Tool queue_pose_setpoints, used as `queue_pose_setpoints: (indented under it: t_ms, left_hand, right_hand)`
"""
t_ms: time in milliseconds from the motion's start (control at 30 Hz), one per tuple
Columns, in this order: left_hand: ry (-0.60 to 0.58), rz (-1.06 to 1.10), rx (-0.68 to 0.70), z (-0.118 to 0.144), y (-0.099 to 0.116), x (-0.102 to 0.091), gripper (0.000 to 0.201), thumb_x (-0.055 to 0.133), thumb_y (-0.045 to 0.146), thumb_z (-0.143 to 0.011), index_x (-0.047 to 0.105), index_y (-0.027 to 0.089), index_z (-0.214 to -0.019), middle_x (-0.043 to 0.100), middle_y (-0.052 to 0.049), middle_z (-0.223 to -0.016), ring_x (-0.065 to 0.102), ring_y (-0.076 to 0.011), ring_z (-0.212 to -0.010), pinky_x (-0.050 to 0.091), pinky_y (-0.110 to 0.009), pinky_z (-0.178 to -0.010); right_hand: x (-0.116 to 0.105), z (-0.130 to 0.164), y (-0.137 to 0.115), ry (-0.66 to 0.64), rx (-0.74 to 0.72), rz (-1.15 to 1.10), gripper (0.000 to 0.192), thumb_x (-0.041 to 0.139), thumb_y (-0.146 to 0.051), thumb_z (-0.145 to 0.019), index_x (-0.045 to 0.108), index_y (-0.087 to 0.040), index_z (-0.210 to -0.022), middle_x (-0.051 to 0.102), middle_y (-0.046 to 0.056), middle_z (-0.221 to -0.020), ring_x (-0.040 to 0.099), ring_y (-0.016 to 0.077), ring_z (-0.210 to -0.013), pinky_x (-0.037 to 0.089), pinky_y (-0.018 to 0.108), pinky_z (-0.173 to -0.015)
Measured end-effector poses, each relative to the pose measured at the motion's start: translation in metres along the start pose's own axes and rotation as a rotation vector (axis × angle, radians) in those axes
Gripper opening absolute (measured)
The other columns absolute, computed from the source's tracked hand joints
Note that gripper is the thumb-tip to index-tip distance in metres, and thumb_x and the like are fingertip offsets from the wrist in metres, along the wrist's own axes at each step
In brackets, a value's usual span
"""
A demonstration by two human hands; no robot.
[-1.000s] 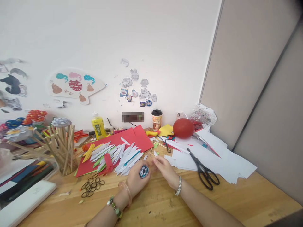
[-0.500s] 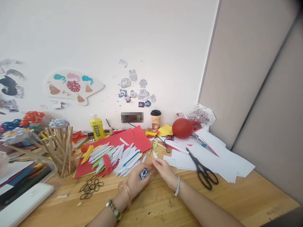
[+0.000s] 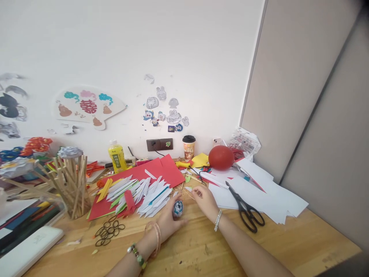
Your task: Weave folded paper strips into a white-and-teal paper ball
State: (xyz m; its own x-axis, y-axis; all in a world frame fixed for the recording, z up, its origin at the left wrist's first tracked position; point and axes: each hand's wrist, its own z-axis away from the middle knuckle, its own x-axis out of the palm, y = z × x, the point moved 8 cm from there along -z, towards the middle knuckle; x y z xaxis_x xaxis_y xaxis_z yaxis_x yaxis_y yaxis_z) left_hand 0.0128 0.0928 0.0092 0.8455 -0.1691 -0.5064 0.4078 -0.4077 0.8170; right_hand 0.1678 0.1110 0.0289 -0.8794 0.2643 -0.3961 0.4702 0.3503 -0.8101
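Observation:
A small blue-and-white rolled paper flower (image 3: 178, 208) sits in my left hand (image 3: 169, 220), against the fingers, with the thumb stretched out apart below it. To its right, my right hand (image 3: 205, 202) hovers over the wood with thumb and forefinger pinched together. What the pinch holds, if anything, is too small to make out; a thin stick and a paper scrap (image 3: 188, 189) lie near those fingertips. Left of my left hand spreads a pile of folded paper strips (image 3: 154, 198), mostly white, on red sheets (image 3: 170, 169).
Black scissors (image 3: 245, 207) lie on white sheets (image 3: 271, 196) at right. Black rubber bands (image 3: 109, 231), a holder of wooden sticks (image 3: 77, 188) and a white case (image 3: 37, 246) are at left. A yellow bottle (image 3: 117, 157), lidded cup (image 3: 189, 148) and red balloon (image 3: 221, 157) stand behind.
My hands have moved apart: the right one shifted slightly right and up. My left thumb and fingers have spread, showing more of the paper flower.

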Motion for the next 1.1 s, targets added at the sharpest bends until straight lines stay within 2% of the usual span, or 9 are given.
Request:
queue_pose_setpoints:
  t_ms: [100, 200, 300, 433, 500, 633, 767, 933, 1100]
  left_hand:
    - [-0.008, 0.019, -0.003, 0.000, -0.006, 0.003, 0.077, 0.059, 0.008, -0.058, 0.031, 0.019, -0.129, 0.052, -0.009, -0.118, 0.047, -0.0202, -0.112, 0.035, -0.035, -0.098]
    - [-0.023, -0.009, 0.021, 0.000, -0.004, 0.003, 0.077, 0.059, 0.005, -0.055, 0.035, 0.019, -0.127, 0.053, -0.008, -0.118, 0.046, -0.0211, -0.113, 0.031, -0.036, -0.102]
    - [-0.022, 0.020, -0.015, -0.002, -0.005, 0.000, 0.070, 0.057, 0.008, -0.058, 0.039, 0.020, -0.125, 0.057, -0.007, -0.110, 0.052, -0.0197, -0.106, 0.037, -0.034, -0.096]
    - [-0.005, 0.104, -0.022, -0.004, -0.005, -0.003, 0.067, 0.057, 0.008, -0.060, 0.039, 0.021, -0.124, 0.059, -0.005, -0.106, 0.054, -0.0181, -0.101, 0.044, -0.030, -0.088]
    - [0.026, 0.107, 0.018, -0.004, -0.004, -0.005, 0.066, 0.056, 0.008, -0.060, 0.039, 0.020, -0.123, 0.058, -0.007, -0.110, 0.053, -0.0193, -0.104, 0.044, -0.032, -0.089]
    - [0.058, 0.063, 0.146, -0.003, 0.004, -0.005, 0.066, 0.054, 0.007, -0.063, 0.036, 0.021, -0.125, 0.055, -0.007, -0.114, 0.050, -0.0195, -0.108, 0.039, -0.035, -0.095]
    - [0.076, -0.006, 0.171, -0.002, 0.007, -0.006, 0.057, 0.053, 0.008, -0.065, 0.042, 0.021, -0.119, 0.056, -0.007, -0.112, 0.051, -0.0207, -0.106, 0.038, -0.037, -0.095]
    - [0.033, -0.027, 0.152, 0.001, 0.011, -0.004, 0.041, 0.049, 0.007, -0.066, 0.052, 0.022, -0.105, 0.060, -0.004, -0.100, 0.055, -0.0205, -0.095, 0.044, -0.035, -0.086]
    - [0.129, 0.260, 0.080, -0.002, 0.007, -0.008, 0.054, 0.063, 0.012, -0.060, 0.047, 0.019, -0.110, 0.054, -0.009, -0.114, 0.049, -0.0224, -0.108, 0.040, -0.035, -0.093]
  right_hand:
    - [-0.013, -0.006, 0.003, 0.066, -0.014, 0.079, 0.014, 0.047, -0.015, -0.074, 0.060, -0.018, -0.070, 0.058, 0.005, -0.077, 0.051, 0.0199, -0.077, 0.039, 0.032, -0.072]
    - [-0.018, -0.008, 0.005, 0.099, -0.034, 0.130, 0.014, 0.047, -0.013, -0.073, 0.060, -0.018, -0.070, 0.058, 0.006, -0.078, 0.051, 0.0217, -0.081, 0.039, 0.034, -0.075]
    - [-0.019, -0.009, 0.005, 0.106, -0.059, 0.149, 0.014, 0.047, -0.012, -0.072, 0.060, -0.017, -0.073, 0.058, 0.007, -0.081, 0.050, 0.0227, -0.086, 0.038, 0.036, -0.079]
    - [-0.008, -0.007, 0.000, 0.007, -0.093, 0.112, 0.014, 0.048, -0.017, -0.076, 0.061, -0.017, -0.079, 0.061, 0.005, -0.081, 0.054, 0.0187, -0.076, 0.043, 0.032, -0.071]
    - [0.004, -0.002, -0.008, -0.112, -0.130, 0.065, 0.013, 0.052, -0.022, -0.077, 0.063, -0.019, -0.083, 0.063, 0.002, -0.079, 0.056, 0.0155, -0.069, 0.045, 0.027, -0.065]
    - [0.022, 0.011, -0.027, -0.269, -0.185, -0.073, 0.010, 0.058, -0.026, -0.076, 0.063, -0.020, -0.083, 0.063, 0.002, -0.081, 0.056, 0.0148, -0.072, 0.044, 0.025, -0.066]
    - [0.024, 0.016, -0.033, -0.264, -0.170, -0.137, 0.010, 0.062, -0.029, -0.074, 0.063, -0.020, -0.078, 0.061, 0.001, -0.080, 0.055, 0.0154, -0.075, 0.042, 0.027, -0.070]
    - [0.022, 0.017, -0.035, -0.242, -0.184, -0.156, 0.015, 0.067, -0.032, -0.069, 0.061, -0.020, -0.075, 0.058, 0.002, -0.082, 0.053, 0.0167, -0.079, 0.042, 0.028, -0.072]
    - [0.015, 0.017, -0.041, -0.198, -0.181, -0.189, 0.009, 0.063, -0.027, -0.073, 0.060, -0.020, -0.078, 0.058, 0.002, -0.082, 0.053, 0.0157, -0.078, 0.042, 0.027, -0.072]
